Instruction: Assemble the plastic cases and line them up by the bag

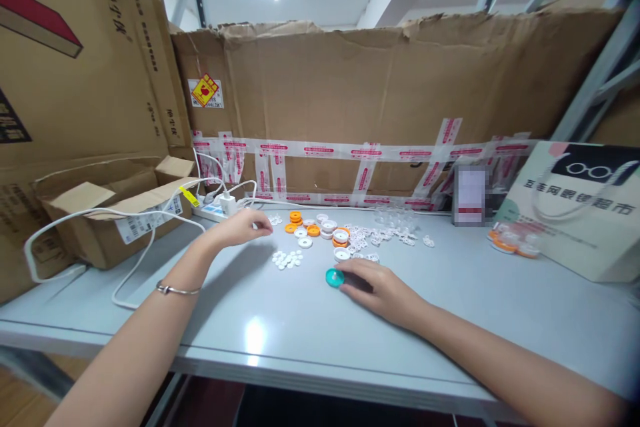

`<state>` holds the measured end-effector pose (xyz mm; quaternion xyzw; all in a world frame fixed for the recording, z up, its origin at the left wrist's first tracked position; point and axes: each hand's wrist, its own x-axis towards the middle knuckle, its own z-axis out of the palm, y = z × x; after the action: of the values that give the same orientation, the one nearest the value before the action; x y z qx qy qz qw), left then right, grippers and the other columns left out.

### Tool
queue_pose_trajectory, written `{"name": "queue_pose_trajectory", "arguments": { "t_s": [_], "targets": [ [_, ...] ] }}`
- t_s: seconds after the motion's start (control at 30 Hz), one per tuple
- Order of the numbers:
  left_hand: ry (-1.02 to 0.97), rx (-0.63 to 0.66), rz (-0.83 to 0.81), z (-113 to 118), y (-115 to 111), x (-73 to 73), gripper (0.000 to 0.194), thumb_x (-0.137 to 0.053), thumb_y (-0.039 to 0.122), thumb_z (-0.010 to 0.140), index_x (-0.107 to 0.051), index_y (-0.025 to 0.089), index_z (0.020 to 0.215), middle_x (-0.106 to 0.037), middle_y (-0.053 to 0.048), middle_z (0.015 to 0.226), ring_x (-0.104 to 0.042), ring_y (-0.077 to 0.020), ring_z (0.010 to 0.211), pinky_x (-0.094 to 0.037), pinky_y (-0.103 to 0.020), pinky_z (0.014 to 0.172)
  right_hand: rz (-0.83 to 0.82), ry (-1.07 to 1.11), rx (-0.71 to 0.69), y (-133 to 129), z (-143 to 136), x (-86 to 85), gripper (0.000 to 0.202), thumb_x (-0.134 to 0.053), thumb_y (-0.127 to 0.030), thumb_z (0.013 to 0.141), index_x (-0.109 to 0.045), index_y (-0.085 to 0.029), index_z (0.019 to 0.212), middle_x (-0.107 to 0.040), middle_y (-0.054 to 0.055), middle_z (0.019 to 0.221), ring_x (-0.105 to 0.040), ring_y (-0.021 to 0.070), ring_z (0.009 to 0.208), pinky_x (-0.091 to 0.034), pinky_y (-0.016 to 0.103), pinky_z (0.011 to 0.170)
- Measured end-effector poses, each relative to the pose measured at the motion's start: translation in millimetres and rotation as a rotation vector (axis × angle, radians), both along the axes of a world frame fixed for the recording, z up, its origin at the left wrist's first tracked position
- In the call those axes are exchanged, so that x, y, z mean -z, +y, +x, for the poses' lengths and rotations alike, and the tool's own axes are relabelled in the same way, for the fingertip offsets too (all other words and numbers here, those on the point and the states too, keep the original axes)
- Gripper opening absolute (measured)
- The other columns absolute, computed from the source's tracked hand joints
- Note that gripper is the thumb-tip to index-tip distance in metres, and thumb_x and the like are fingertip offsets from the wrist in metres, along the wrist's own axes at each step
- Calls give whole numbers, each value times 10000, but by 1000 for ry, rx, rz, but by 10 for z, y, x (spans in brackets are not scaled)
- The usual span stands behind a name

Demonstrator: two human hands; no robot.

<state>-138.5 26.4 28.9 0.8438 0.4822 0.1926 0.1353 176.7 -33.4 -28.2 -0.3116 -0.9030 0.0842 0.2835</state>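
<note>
My right hand (377, 285) grips a teal round disc (330, 278) by its right edge, thumb below and fingers above. The disc has a shallow rim and a pale piece at its centre. My left hand (241, 227) hovers over the table with its fingers curled together, beside a few small clear pieces (276, 219). What those fingers hold, if anything, is too small to make out. Between the hands lies a cluster of small white round pieces (287, 260). Behind them are orange discs (295, 216) and white discs (305, 243), some stacked.
White flat pieces (380, 236) and clear pieces (395, 217) spread behind my right hand. At left stand an open cardboard box (95, 237) and a power strip (209, 212) with white cables. To the right are a phone (470, 193), bagged discs (515, 240) and a paper bag (575, 213).
</note>
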Motion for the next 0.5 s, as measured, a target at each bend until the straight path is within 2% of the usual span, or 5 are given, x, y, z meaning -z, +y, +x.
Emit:
{"name": "queue_pose_trajectory", "arguments": {
  "t_s": [0.1, 0.2, 0.5],
  "targets": [
    [53, 69, -123, -4, 27, 101, 153, -634, 248, 694, -686, 147, 797, -685, -48, 808, -609, -173, 747, -443, -225, 650, -7, -3, 11, -1, -5, 4, 307, -521, -212, 822, -555, -220, 1126, -642, 74, 1098, -597, 204, 1003, -488, 343, 854],
    [63, 114, -201, 72, 28, 173, 199, -643, 262, 695, -678, 159, 862, -686, -43, 850, -611, -164, 778, -441, -211, 659, -1, 3, 8, -6, -5, 6, 319, -521, -192, 812, -556, -223, 1127, -644, 75, 1098, -600, 207, 1004, -488, 347, 854],
    [43, 131, -288, 101, 56, 214, 208, -596, 301, 744, -663, 137, 855, -681, -57, 860, -594, -158, 783, -430, -209, 660, -7, 13, -10, -31, -1, -8, 299, -510, -183, 819, -562, -219, 1111, -643, 69, 1091, -597, 194, 995, -486, 335, 851]
  ]
}}
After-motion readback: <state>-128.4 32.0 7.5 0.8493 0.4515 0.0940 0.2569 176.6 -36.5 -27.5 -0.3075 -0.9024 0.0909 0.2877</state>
